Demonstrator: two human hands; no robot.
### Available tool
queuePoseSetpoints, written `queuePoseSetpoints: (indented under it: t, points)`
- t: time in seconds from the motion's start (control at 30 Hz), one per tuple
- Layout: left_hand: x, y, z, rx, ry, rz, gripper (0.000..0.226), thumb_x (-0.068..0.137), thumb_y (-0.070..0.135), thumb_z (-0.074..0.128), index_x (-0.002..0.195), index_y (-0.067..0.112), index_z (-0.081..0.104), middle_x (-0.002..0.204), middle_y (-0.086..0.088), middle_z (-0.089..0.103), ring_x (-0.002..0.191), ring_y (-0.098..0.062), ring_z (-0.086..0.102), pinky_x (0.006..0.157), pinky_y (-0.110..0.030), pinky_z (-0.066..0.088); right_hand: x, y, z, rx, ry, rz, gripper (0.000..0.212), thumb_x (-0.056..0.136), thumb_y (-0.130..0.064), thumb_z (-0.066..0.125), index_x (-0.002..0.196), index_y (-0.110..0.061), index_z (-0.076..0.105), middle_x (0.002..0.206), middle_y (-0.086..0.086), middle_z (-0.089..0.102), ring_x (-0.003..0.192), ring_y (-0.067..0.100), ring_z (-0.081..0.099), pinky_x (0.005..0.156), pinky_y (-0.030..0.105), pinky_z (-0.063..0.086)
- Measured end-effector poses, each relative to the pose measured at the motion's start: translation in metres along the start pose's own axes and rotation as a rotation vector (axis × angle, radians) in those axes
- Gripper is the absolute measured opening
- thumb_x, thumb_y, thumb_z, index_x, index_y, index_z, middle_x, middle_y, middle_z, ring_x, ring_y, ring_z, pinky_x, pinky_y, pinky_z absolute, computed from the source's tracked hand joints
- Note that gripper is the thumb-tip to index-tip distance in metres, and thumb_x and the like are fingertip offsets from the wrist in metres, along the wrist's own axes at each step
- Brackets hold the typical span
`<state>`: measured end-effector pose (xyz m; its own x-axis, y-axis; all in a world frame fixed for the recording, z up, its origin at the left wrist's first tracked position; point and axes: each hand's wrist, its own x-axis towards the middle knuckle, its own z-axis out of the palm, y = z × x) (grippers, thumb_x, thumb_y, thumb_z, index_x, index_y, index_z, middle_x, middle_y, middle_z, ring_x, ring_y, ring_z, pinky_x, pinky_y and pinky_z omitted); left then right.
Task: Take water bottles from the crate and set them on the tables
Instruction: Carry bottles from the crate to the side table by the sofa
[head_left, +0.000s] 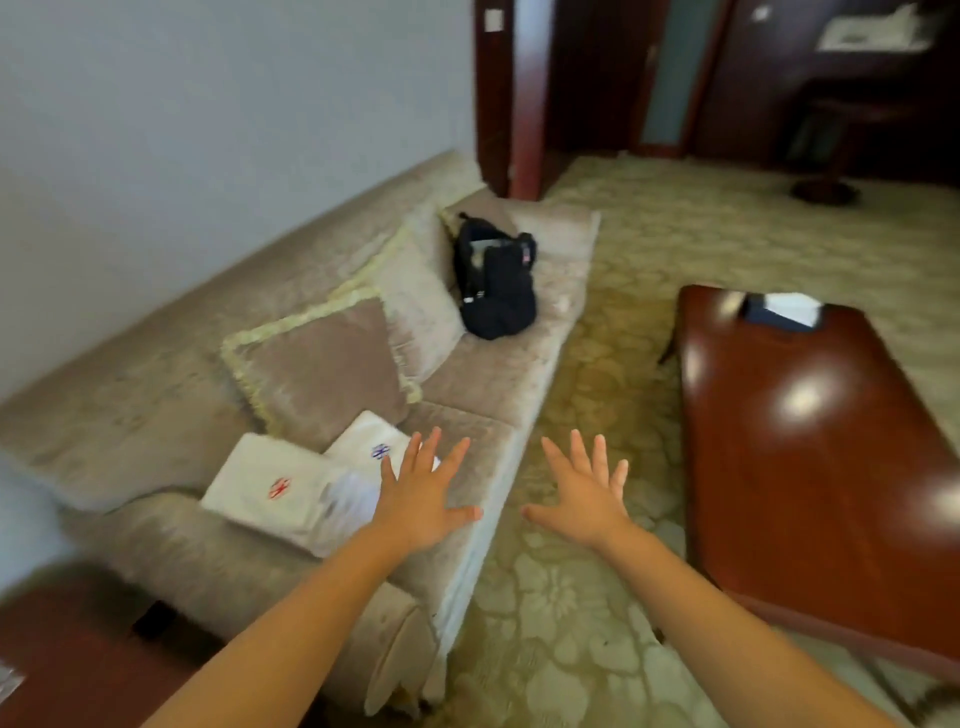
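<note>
Head view. Beige sofa (493, 374) fills the field from 8 to 12 o'clock. Patterned carpet (649, 234) runs from 6 to 1 o'clock. A polished red-brown worktop (831, 467) lies at 3 o'clock, carrying a small box (784, 312) at its far end. On the sofa are two cushions (322, 364) at 10 o'clock, a dark backpack (496, 280) at 12 o'clock and folded white towels (270, 488) at 8 o'clock. At centre, the left hand (423, 509) is over the sofa's front edge and the right hand (587, 504) just beside it over the carpet. Both are spread flat, each grip wide and holding nothing. Neither crate nor water bottles are in view, and no bottle stands on the visible worktop. Judged so, placement here is undone: a bottle has yet to be fetched and set down.
</note>
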<state>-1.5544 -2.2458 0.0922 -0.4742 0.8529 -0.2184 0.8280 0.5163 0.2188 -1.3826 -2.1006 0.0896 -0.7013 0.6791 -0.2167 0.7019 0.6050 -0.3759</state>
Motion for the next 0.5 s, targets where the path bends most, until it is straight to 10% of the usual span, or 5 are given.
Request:
queuePoseSetpoints:
  t: [0.5]
  points:
    - [0.119, 0.218, 0.023, 0.159, -0.188, 0.677, 0.092, 0.086, 0.066, 0.055, 0.155, 0.042, -0.002, 0.163, 0.002, -0.021, 0.15, -0.022, -0.022, 0.119, -0.059, -0.005, -0.096, 0.162, -0.049, 0.151, 0.271, 0.684, 0.101, 0.081, -0.063, 0.061, 0.158, -0.036, 0.002, 0.165, 0.006, -0.017, 0.147, 0.035, -0.029, 0.116, 0.06, -0.016]
